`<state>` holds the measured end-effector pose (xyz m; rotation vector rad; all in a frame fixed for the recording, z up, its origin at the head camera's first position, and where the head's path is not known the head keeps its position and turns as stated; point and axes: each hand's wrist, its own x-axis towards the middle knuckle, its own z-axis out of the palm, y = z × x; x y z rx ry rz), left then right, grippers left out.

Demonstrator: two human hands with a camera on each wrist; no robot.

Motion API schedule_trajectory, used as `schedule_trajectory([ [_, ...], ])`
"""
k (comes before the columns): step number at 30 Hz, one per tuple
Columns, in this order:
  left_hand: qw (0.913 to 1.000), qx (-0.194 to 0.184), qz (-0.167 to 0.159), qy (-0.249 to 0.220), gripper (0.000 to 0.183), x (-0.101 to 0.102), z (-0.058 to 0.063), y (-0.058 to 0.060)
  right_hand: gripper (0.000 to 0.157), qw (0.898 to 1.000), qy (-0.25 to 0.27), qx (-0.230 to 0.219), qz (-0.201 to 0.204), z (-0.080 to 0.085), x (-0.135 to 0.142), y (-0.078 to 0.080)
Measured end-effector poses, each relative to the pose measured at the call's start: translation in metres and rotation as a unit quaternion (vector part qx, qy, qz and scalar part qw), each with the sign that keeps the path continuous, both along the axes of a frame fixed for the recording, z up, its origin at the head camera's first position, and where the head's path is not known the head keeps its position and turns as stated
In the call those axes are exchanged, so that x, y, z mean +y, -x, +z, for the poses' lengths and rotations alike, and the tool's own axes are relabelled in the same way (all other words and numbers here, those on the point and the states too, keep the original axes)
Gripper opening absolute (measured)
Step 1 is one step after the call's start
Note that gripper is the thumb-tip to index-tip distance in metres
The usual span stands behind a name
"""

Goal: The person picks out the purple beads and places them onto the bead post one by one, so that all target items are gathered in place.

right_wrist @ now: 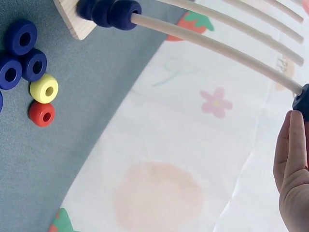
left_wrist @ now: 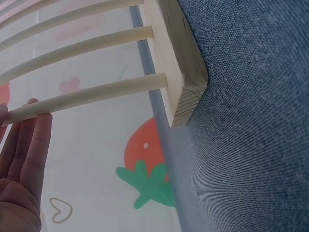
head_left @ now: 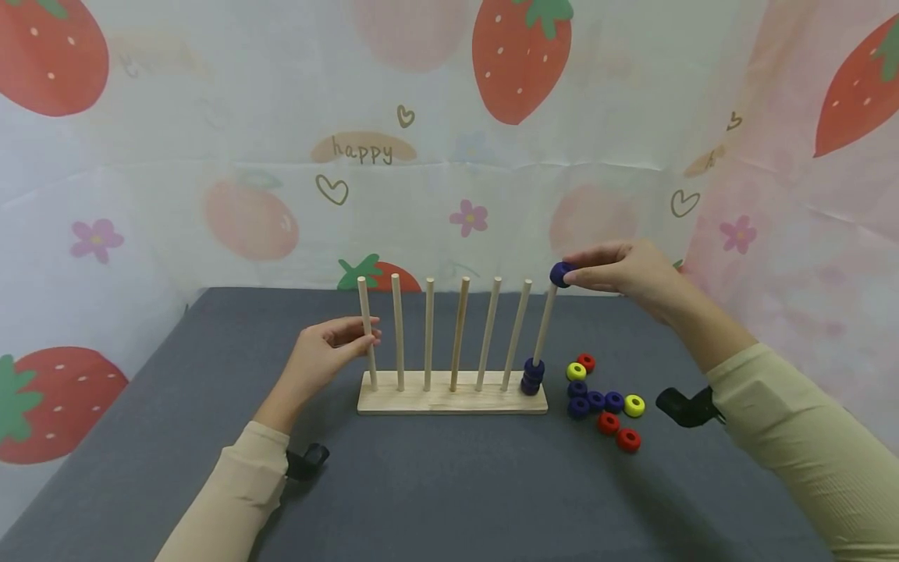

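A wooden rack with upright pegs on a flat base [head_left: 421, 402] stands on the table. My left hand [head_left: 326, 350] pinches the leftmost peg [left_wrist: 106, 92] between thumb and fingers, partway up. At the far right, my right hand [head_left: 632, 277] holds a dark blue bead ring [head_left: 559, 274] at the tip of the rightmost peg [head_left: 545, 324]. In the right wrist view, the fingers [right_wrist: 294, 145] touch that ring, which is cut off by the frame edge. Several blue rings [right_wrist: 123, 14] are stacked at the foot of the same peg.
Loose blue rings [head_left: 579, 407], yellow rings [head_left: 634, 405] and red rings [head_left: 628, 440] lie on the grey tabletop [head_left: 435, 492] right of the rack. A strawberry-printed cloth [head_left: 449, 94] hangs behind the table. Black wrist devices [head_left: 307, 462] sit at both sleeves.
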<state>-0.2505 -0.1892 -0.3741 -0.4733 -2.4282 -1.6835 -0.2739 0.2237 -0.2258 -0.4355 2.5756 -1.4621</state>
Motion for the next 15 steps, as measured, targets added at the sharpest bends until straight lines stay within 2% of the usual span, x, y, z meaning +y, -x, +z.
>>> schedule_trajectory([
  [15, 1.0000, 0.001, 0.000, -0.002, 0.037, 0.0001, -0.0001, -0.0001, 0.050, 0.999, -0.034, 0.015, -0.003, -0.0008, -0.0053, 0.0006],
])
